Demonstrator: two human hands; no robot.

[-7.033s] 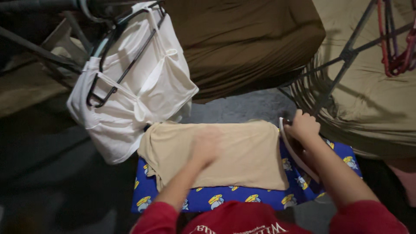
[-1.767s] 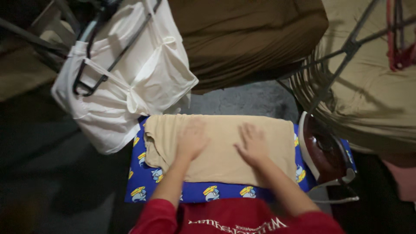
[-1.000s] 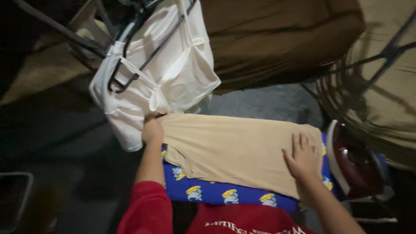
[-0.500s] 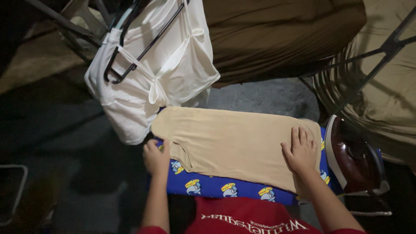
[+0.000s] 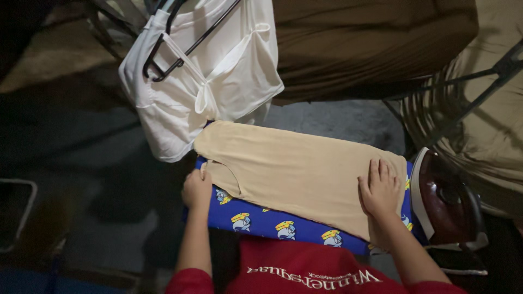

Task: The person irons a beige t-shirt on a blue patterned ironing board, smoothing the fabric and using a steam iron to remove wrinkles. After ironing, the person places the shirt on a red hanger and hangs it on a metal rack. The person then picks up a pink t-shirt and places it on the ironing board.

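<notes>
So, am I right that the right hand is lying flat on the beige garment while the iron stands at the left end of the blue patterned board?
Not quite: the iron stands at the right end of the blue patterned board, not the left, as the head view shows. The right hand does lie flat on the beige garment.

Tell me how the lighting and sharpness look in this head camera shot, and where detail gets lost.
Head view: dim overall, lit best on the beige garment and white clothes; left floor falls into near-black shadow; left hand and right hand fairly sharp; iron dark, its details murky.
</notes>
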